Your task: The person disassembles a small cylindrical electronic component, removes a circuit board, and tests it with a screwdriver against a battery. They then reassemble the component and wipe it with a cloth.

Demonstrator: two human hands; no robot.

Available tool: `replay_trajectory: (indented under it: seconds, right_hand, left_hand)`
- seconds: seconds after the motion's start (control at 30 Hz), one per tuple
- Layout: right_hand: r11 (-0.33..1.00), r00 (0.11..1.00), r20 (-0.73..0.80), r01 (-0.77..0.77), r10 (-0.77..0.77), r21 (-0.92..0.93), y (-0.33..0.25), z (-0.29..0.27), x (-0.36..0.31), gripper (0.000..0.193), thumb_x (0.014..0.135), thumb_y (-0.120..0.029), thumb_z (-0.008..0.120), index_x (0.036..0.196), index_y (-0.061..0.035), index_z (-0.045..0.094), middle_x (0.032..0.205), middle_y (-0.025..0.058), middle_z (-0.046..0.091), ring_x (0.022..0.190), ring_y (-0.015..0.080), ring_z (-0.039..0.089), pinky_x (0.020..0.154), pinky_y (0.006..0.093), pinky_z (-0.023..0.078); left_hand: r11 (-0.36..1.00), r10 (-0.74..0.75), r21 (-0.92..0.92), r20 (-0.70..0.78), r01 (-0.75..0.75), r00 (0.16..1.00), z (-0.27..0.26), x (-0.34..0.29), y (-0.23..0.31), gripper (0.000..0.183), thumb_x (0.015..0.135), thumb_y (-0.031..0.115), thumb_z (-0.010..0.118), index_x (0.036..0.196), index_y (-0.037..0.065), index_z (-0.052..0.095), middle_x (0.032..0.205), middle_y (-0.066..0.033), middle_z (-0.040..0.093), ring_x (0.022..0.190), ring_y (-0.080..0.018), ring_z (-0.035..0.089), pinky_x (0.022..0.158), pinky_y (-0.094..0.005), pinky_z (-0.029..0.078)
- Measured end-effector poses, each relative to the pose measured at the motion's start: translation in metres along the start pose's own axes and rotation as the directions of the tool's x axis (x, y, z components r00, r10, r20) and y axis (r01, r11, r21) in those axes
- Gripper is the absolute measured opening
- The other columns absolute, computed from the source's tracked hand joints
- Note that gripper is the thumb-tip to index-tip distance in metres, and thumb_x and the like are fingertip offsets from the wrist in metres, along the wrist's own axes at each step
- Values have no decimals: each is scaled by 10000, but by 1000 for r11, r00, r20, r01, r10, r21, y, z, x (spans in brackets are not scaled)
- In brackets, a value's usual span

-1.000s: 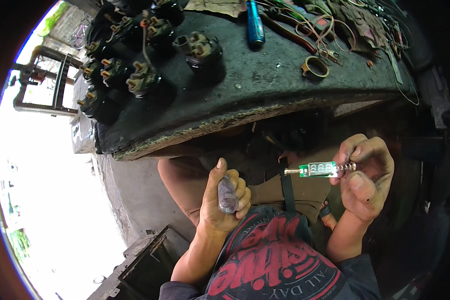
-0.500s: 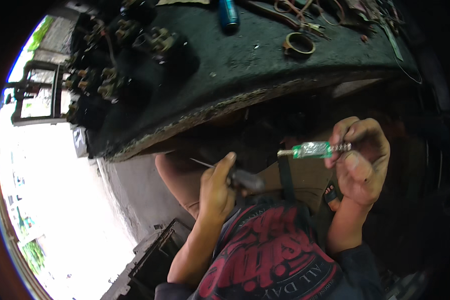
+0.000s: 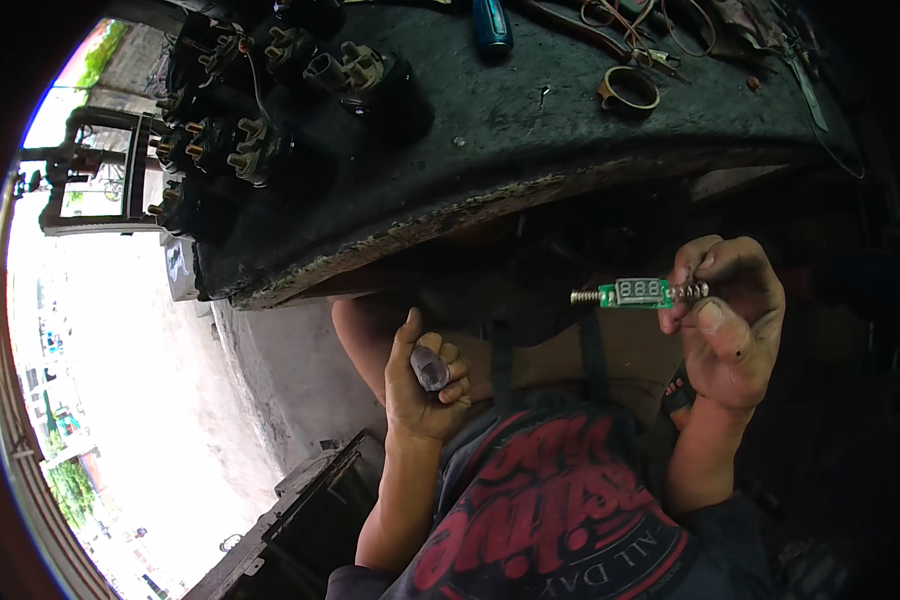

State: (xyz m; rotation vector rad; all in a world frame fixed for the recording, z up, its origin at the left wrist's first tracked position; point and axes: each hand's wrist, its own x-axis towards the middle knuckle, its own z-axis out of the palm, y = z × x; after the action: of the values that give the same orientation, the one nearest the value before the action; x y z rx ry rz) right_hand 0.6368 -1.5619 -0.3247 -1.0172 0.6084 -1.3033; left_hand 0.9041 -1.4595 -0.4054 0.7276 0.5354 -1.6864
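My right hand [image 3: 732, 320] holds a small green circuit board with a digit display [image 3: 640, 292] level in front of me. A coil spring stands out at each end of it; the thumb and fingers pinch the right-hand spring. My left hand [image 3: 417, 385] is closed around a smoky grey, see-through handle [image 3: 430, 370] like that of a probe tester. Its blunt end faces up, and its thin metal probe is hidden from view. The thumb stretches upward beside the handle. The two hands are well apart, both on my side of the workbench edge.
The dark, worn workbench [image 3: 490, 130] curves across the top. On it stand several black cylindrical parts with metal terminals [image 3: 255, 150], a blue cylinder [image 3: 492, 28], a brass-coloured ring [image 3: 630, 92] and loose wires [image 3: 635, 30]. A dark open box [image 3: 320, 500] is at lower left.
My left hand has turned the grey handle so its end points up; the thin probe no longer shows. The right hand keeps its hold on the board, whose display now shows clearly.
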Motion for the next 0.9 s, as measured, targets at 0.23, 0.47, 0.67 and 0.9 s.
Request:
replay_trajectory:
  seconds: [0.23, 0.47, 0.67, 0.9]
  right_hand:
    - [1000, 1000, -14, 13, -13, -6, -1, 7, -2, 262, 811, -13, 712, 1043, 54, 610, 930, 176, 639, 730, 155, 630, 628, 275, 551]
    - [1000, 999, -36, 6, -5, 13, 3, 4, -7, 272, 779, 18, 699, 1033, 61, 611, 925, 179, 635, 731, 159, 629, 626, 274, 550]
    - [1000, 999, -50, 6, -5, 18, 4, 2, -10, 270, 779, 11, 703, 1026, 63, 609, 917, 179, 634, 725, 156, 624, 628, 268, 550]
    - [1000, 997, -74, 2, 0, 26, 5, 0, -11, 262, 776, 7, 707, 1014, 61, 614, 894, 171, 638, 718, 149, 629, 620, 265, 554]
  left_hand:
    - [988, -24, 155, 11, 22, 1000, 8, -3, -7, 649, 1004, 601, 483, 536, 162, 386, 509, 44, 266, 469, -90, 328, 338, -201, 256]
    - [990, -86, 122, 100, 73, 991, 6, -3, -6, 640, 1010, 594, 478, 549, 156, 400, 525, 43, 298, 479, -85, 369, 336, -200, 275]
    - [994, -109, 7, 84, 109, 990, 6, -5, -7, 517, 1044, 457, 480, 635, 145, 423, 585, 42, 326, 517, -77, 408, 350, -184, 324]
    - [998, -12, 60, 101, 6, 995, 9, -10, -11, 359, 1019, 360, 556, 779, 117, 443, 722, 26, 395, 612, -71, 432, 429, -182, 361]
